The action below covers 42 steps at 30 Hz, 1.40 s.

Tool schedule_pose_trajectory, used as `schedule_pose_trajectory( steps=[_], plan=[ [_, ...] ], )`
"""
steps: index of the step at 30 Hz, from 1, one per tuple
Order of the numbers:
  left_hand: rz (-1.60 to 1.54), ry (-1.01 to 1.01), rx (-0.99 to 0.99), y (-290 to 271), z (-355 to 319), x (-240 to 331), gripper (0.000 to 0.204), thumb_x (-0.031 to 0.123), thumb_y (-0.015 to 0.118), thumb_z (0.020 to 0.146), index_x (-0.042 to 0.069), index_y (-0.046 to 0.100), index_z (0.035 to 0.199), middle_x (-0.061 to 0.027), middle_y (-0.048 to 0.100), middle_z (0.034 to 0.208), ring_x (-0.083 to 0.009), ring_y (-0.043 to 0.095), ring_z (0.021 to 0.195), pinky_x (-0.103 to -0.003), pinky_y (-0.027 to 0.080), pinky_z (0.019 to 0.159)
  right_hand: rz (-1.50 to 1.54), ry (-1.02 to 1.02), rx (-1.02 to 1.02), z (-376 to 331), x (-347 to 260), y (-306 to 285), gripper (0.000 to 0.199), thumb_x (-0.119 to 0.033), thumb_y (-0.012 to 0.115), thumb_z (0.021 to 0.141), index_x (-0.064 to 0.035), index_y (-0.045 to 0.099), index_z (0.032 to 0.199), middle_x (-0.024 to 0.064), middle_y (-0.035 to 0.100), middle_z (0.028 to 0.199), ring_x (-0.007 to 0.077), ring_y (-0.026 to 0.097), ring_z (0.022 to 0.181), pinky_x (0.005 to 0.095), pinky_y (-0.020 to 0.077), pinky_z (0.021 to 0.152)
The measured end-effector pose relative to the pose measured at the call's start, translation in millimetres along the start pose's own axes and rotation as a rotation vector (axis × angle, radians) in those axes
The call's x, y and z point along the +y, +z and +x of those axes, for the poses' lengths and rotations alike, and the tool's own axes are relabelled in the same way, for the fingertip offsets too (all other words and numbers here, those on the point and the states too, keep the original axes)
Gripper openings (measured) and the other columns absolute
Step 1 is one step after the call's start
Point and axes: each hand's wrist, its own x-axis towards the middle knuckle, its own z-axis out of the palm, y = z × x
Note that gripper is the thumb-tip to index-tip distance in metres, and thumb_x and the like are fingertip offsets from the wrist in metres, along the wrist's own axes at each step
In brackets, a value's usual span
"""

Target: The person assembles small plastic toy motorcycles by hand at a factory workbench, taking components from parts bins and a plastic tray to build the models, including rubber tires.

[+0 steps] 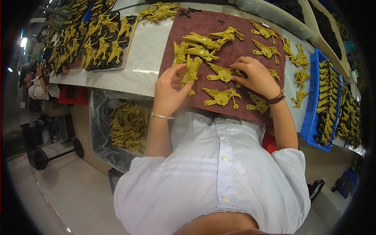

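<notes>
My left hand (169, 87) is closed, thumb and fingers around an upright olive-yellow plastic part (192, 67) above a maroon cloth mat (168, 55). My right hand (256, 76) pinches the right end of a flat, beak-shaped olive-yellow part (220, 73) lying on the mat. Just below it, nearer to me, lies a similar part (221, 96). Beyond my hands is a loose pile of these parts (201, 40). More of them form a column at the right of the mat, with one part (266, 51) near its far edge; my right hand partly covers others.
Blue tray (312, 117) with rows of parts stands at the right. Loose parts (300, 76) lie between it and the mat. Stacked trays of parts (103, 43) fill the left. A plastic-lined bin of parts (129, 127) sits below the table edge. Pale bins (274, 15) stand behind.
</notes>
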Motion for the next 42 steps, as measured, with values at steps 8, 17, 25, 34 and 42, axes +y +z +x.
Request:
schedule_pose_trajectory(
  steps=[8, 17, 25, 34, 42],
  plan=[
    [-0.835, -0.166, 0.056, 15, 0, -11, 0.042, 0.003, 0.07, 0.084, 0.002, 0.054, 0.123, -0.007, 0.056, 0.11, -0.0146, 0.063, 0.093, -0.026, 0.057, 0.07, 0.325, -0.217, 0.182, 5, -61, 7, 0.04, -0.01, 0.076, 0.075, -0.0088, 0.064, 0.113, 0.0114, 0.056, 0.118, 0.0288, 0.059, 0.106, 0.0376, 0.0509, 0.087],
    [-0.794, -0.015, 0.057, 22, -27, 25, 0.029, 0.007, 0.07, 0.085, 0.002, 0.06, 0.112, -0.0114, 0.045, 0.131, -0.0234, 0.054, 0.118, -0.033, 0.053, 0.089, 0.436, -0.229, 0.421, 10, -82, 22, 0.022, -0.002, 0.066, 0.077, -0.0046, 0.065, 0.099, 0.0122, 0.061, 0.107, 0.0307, 0.062, 0.093, 0.037, 0.0522, 0.079],
    [0.08, 0.509, 0.217, 18, -29, 32, 0.018, 0.006, 0.077, 0.069, 0.009, 0.071, 0.085, -0.0192, 0.035, 0.144, -0.0366, 0.032, 0.136, -0.046, 0.032, 0.106, 0.534, -0.168, 0.372, -10, -90, 11, 0.02, 0.002, 0.063, 0.08, -0.0018, 0.062, 0.1, 0.0133, 0.062, 0.104, 0.0307, 0.062, 0.092, 0.0382, 0.0519, 0.079],
    [0.163, 0.519, 0.352, -10, -20, -29, 0.014, -0.003, 0.076, 0.071, 0.005, 0.07, 0.081, -0.0132, 0.055, 0.129, -0.0389, 0.041, 0.133, -0.046, 0.032, 0.109, -0.398, 0.196, 0.935, -69, 84, -68, 0.012, -0.011, 0.06, 0.092, -0.0035, 0.063, 0.101, 0.0087, 0.065, 0.103, 0.0244, 0.063, 0.088, 0.0324, 0.0502, 0.077],
    [0.509, 0.479, 0.126, -22, -29, -54, 0.019, 0.008, 0.074, 0.07, 0.017, 0.076, 0.086, -0.0059, 0.063, 0.124, -0.0299, 0.05, 0.126, -0.042, 0.027, 0.107, -0.74, 0.647, 0.564, -95, 146, -69, 0.017, -0.013, 0.064, 0.086, -0.0085, 0.067, 0.102, 0.0079, 0.063, 0.108, 0.03, 0.061, 0.097, 0.0395, 0.0498, 0.081]
  ],
)
